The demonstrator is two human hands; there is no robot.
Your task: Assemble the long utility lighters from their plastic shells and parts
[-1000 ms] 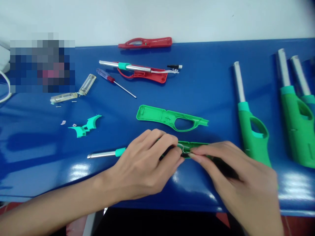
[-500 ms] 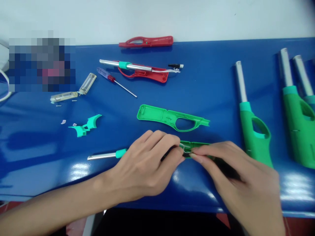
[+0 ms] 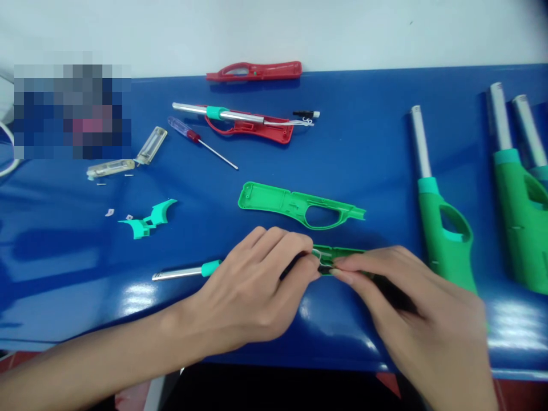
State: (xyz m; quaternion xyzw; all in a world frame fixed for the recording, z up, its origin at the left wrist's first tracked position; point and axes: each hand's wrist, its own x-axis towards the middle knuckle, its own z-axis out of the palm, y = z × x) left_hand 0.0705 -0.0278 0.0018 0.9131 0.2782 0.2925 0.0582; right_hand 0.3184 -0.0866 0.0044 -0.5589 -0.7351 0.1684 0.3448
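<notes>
My left hand (image 3: 252, 285) is closed over the middle of a green lighter housing half (image 3: 342, 251), hiding much of it. The lighter's metal tube (image 3: 177, 273) with its turquoise collar (image 3: 210, 268) sticks out to the left. A thin white wire (image 3: 317, 252) shows by the left fingertips. With thumb and index finger, my right hand (image 3: 419, 308) pinches a small black part (image 3: 325, 269) inside the housing; the fingertips partly cover it. Beyond the hands lies the other green housing half (image 3: 265, 198), inner side up.
Further back are a red lighter half (image 3: 274, 134) with its tube, another red half (image 3: 278, 71) and a screwdriver (image 3: 214, 153). Clear fuel tanks (image 3: 152, 145) and turquoise pieces (image 3: 160, 212) lie left. Assembled green lighters (image 3: 440, 228) stand along the right.
</notes>
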